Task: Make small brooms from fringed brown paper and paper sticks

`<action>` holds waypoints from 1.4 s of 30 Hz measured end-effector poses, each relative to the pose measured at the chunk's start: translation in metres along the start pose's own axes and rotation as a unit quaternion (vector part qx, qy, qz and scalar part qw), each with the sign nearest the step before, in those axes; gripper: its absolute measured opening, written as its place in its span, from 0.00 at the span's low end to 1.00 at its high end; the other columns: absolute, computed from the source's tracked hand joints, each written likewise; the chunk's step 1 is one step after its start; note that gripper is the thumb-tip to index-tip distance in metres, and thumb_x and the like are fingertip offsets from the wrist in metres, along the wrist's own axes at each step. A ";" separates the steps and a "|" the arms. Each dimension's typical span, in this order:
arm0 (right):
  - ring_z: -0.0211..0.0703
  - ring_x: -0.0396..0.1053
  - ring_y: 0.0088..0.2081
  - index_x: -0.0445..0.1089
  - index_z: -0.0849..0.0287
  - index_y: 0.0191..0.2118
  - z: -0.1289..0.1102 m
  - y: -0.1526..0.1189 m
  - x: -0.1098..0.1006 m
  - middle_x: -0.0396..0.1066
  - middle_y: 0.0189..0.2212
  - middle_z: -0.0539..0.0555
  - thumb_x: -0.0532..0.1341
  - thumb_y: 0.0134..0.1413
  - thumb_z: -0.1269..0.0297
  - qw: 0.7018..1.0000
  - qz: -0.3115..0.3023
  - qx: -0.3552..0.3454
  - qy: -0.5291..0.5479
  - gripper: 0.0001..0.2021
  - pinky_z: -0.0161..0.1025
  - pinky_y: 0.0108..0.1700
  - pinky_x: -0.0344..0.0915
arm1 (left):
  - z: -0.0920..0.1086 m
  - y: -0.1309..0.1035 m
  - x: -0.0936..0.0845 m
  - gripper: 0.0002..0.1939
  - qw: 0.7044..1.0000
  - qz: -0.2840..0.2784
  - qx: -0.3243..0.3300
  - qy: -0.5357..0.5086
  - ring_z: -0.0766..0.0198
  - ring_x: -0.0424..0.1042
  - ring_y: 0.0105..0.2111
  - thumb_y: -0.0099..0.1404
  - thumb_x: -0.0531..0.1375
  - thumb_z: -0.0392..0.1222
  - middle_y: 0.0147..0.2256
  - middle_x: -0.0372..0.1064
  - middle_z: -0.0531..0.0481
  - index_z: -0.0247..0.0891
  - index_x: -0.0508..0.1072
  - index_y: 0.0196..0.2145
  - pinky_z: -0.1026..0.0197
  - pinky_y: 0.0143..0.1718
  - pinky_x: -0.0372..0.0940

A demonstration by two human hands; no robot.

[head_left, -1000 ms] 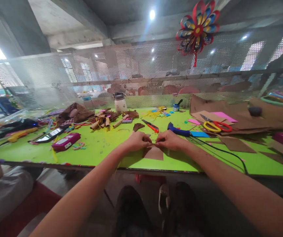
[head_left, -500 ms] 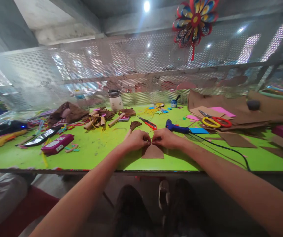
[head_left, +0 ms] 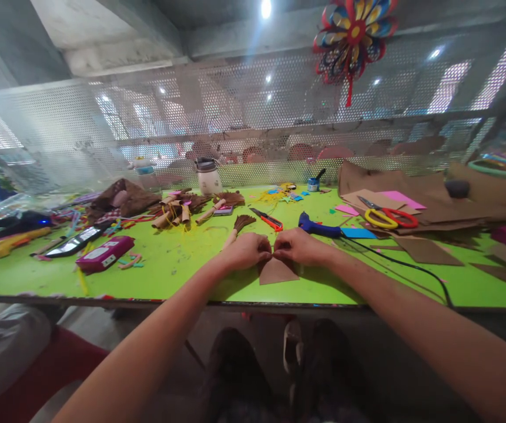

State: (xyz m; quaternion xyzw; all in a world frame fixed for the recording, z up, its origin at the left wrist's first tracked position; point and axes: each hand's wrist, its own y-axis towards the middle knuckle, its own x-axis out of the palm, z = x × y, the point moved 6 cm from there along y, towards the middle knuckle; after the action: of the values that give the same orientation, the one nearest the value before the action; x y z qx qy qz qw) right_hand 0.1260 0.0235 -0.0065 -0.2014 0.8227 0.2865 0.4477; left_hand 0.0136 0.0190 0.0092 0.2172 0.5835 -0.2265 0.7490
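Both hands meet over a piece of brown paper (head_left: 278, 274) near the table's front edge. My left hand (head_left: 249, 249) pinches its far edge from the left, and my right hand (head_left: 295, 247) pinches it from the right, fingertips almost touching. The near part of the paper fans out toward me; its far part is hidden by my fingers. Just behind my left hand lies a small paper broom (head_left: 243, 222) with a fringed brown end. Beyond my hands is a red utility knife (head_left: 270, 221), and a blue hot glue gun (head_left: 318, 227) lies beside my right hand.
Scissors (head_left: 380, 218) with yellow and red handles rest on brown paper sheets (head_left: 433, 205) at right. A black cord (head_left: 415, 269) runs toward the front edge. At left are rolled paper pieces (head_left: 173, 212), a purple box (head_left: 105, 254) and a phone (head_left: 79, 241). A jar (head_left: 208, 176) stands behind.
The near edge of the brown paper now sits slightly tilted, its right side higher. Both hands keep their pinch on it. The whole view has shifted a little.
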 end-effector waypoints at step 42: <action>0.37 0.64 0.30 0.74 0.65 0.30 -0.011 0.002 0.002 0.71 0.27 0.54 0.62 0.49 0.69 0.998 -0.014 -0.057 -0.008 0.04 0.32 0.33 0.58 | -0.006 -0.005 0.002 0.09 1.000 0.002 0.006 -0.014 0.63 0.66 0.31 0.58 0.56 0.41 0.29 0.72 0.50 0.37 0.75 0.31 0.62 0.39 0.55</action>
State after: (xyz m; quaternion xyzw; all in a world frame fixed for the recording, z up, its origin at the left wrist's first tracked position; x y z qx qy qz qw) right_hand 0.1168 0.0179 -0.0024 -0.2359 0.7985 0.3282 0.4461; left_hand 0.0067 0.0181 0.0059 0.2196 0.5715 -0.2311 0.7562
